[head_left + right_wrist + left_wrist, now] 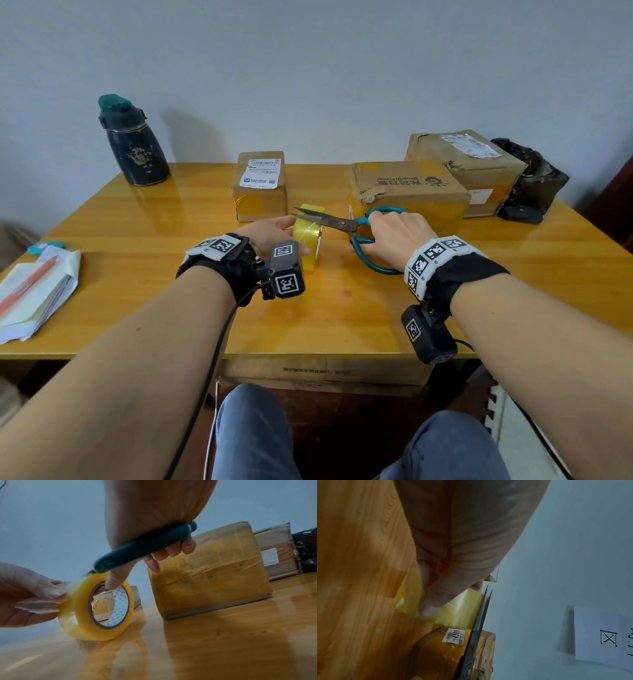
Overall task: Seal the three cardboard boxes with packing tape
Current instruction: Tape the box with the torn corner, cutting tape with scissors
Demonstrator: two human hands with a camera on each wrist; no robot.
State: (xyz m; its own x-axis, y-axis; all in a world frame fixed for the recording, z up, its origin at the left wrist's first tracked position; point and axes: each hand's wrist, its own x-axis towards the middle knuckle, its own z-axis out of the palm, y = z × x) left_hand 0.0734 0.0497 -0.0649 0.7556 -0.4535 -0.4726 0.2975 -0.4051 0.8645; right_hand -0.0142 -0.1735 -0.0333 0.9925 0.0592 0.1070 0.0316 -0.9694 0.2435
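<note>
A yellow tape roll (308, 236) (96, 609) stands on edge on the wooden table (342, 308). My left hand (270, 233) (34, 592) grips the roll from its left side, thumb on the tape (447, 609). My right hand (394, 236) holds teal-handled scissors (346, 224) (140, 547), whose slightly parted blades (481, 612) lie across the top of the roll. Three cardboard boxes stand behind: a small one (259, 185), a middle one (407, 192) (211, 572) and a large one (469, 161) at the back right.
A dark flask (135, 144) stands at the back left. Papers with an orange pen (34, 291) lie at the left edge. A black bag (534, 178) sits beside the large box. Another carton (325, 373) is under the table by my knees.
</note>
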